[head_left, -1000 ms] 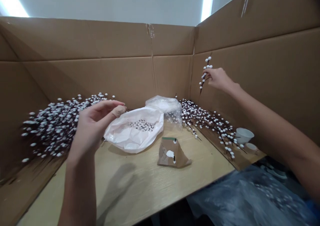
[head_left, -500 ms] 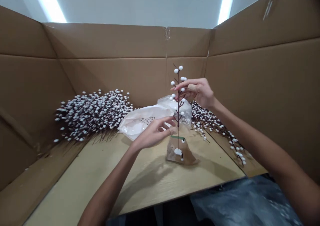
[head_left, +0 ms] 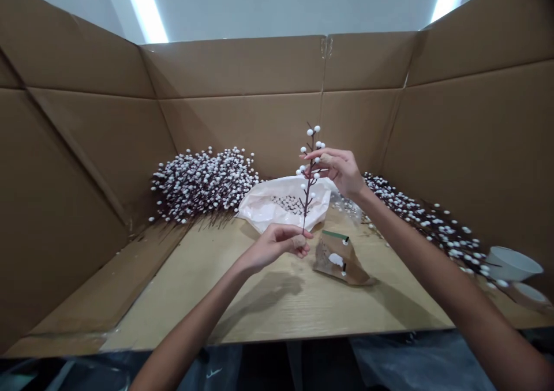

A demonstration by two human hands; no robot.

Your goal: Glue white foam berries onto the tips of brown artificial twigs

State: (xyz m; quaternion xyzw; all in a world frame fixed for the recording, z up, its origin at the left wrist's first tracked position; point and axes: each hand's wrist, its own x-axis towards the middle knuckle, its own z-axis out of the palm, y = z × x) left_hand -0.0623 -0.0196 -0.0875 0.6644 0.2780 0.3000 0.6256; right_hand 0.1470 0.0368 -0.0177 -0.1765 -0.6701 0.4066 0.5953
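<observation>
An artificial berry branch [head_left: 307, 195], a thin dark brown stem with white balls on short twigs, stands nearly upright between my hands. My left hand [head_left: 277, 245] pinches the bare lower end of its stem. Higher up, my right hand [head_left: 344, 172] has its fingers closed around the ball-bearing part. Just right of my left hand sits a small brown wedge-shaped piece [head_left: 350, 264] with a green strip on top, a white patch and small black-and-white bits. Behind the branch lies an open white plastic bag [head_left: 255, 203] holding loose white balls.
A large heap of white berry branches [head_left: 203, 183] lies at the back left, and more branches [head_left: 415, 218] run along the right side. A white bowl [head_left: 513, 264] and a roll of tape [head_left: 530, 293] are at the right edge. Cardboard walls [head_left: 242, 65] enclose the table [head_left: 173, 304].
The view has swung left, bringing the bowl and tape in. The branch has shifted from in front of the brown wedge to its left. My left fingers have closed on the lower stem.
</observation>
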